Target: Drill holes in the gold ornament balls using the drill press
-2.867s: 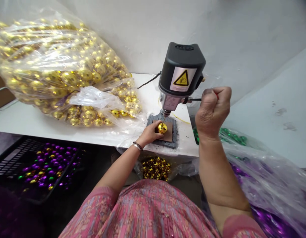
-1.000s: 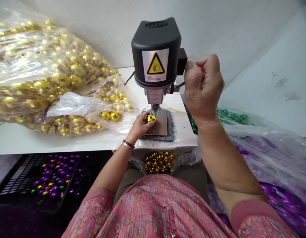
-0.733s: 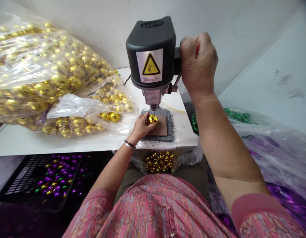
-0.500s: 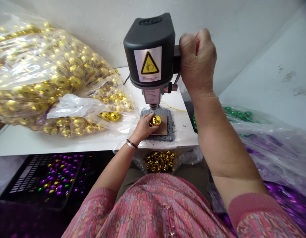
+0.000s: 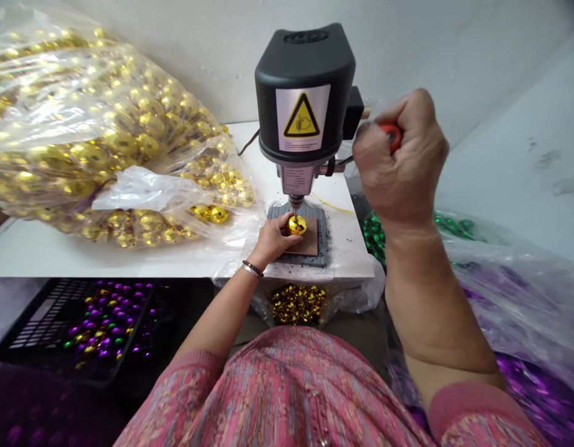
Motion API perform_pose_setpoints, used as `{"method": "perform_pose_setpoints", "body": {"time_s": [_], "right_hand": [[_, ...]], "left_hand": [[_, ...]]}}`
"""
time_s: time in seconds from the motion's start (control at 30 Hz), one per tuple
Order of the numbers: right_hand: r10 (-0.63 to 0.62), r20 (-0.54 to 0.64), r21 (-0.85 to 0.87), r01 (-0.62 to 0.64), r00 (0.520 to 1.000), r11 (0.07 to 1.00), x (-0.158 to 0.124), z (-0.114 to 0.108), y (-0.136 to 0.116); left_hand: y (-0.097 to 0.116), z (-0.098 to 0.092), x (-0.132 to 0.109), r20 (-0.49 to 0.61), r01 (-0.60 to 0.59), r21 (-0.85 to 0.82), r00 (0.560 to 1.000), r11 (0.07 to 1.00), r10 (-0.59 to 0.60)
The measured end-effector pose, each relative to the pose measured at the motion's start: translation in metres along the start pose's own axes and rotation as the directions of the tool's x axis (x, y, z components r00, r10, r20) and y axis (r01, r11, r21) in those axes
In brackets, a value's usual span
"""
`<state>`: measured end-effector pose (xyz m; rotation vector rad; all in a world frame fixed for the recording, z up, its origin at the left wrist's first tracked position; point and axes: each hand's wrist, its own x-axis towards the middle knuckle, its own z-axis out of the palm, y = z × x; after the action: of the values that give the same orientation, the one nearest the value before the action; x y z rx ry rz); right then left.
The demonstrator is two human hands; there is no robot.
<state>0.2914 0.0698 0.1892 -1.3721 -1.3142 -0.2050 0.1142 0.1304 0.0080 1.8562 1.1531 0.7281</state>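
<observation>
A black bench drill press (image 5: 305, 93) with a yellow warning label stands on the white table. My left hand (image 5: 273, 238) grips a shiny gold faceted ball (image 5: 296, 225) from its left side, on a brown board (image 5: 309, 243) over the grey drill base (image 5: 322, 256). The drill bit (image 5: 295, 211) comes down to the top of the ball; whether it has gone in, I cannot tell. My right hand (image 5: 401, 161) is closed round the drill's feed lever, whose red knob (image 5: 391, 138) shows between thumb and fingers.
A large clear bag of gold balls (image 5: 128, 124) covers the table's left. Below the front edge hangs a bag of gold balls (image 5: 298, 304). A black crate (image 5: 40, 323) with purple, gold and green balls sits lower left. Green balls (image 5: 374, 233) and purple bags (image 5: 538, 385) are on the right.
My right hand has swung down and outward with the feed lever, baring more of the red knob. The left hand still keeps the gold ball under the bit. The view has shifted slightly.
</observation>
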Motion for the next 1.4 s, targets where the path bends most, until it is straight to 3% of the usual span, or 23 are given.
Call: {"method": "perform_pose_setpoints", "body": {"time_s": [0.07,0.23,0.53,0.83,1.07,1.23,1.4], "right_hand": [[-0.107,0.031,-0.045,0.109,0.994,0.993,-0.017,-0.007,0.005],[-0.159,0.089,-0.099,0.168,0.983,0.981,-0.052,-0.01,0.022],[-0.334,0.046,-0.126,0.337,0.942,0.933,-0.071,-0.001,0.04],[-0.388,-0.091,-0.164,0.37,0.917,0.914,-0.086,0.009,0.043],[-0.26,-0.159,-0.103,0.246,0.952,0.964,-0.091,0.018,0.044],[-0.265,-0.18,-0.067,0.257,0.947,0.964,-0.1,0.023,0.047],[-0.261,-0.194,-0.058,0.254,0.946,0.965,-0.084,0.021,0.042]], "left_hand": [[-0.001,0.0,0.0,0.01,-0.009,0.006,1.0,1.0,0.009],[-0.001,0.001,0.0,0.007,-0.025,0.033,1.0,0.999,0.025],[0.0,-0.001,-0.001,0.021,-0.021,0.03,1.0,0.999,0.021],[-0.001,0.0,-0.001,-0.021,-0.014,-0.012,1.0,1.0,0.013],[0.002,0.0,-0.004,-0.013,-0.027,0.101,1.0,0.995,0.028],[0.004,-0.001,-0.005,-0.005,-0.018,0.161,1.0,0.987,0.019],[0.005,0.0,-0.004,0.0,0.025,0.13,1.0,0.991,-0.025]]}}
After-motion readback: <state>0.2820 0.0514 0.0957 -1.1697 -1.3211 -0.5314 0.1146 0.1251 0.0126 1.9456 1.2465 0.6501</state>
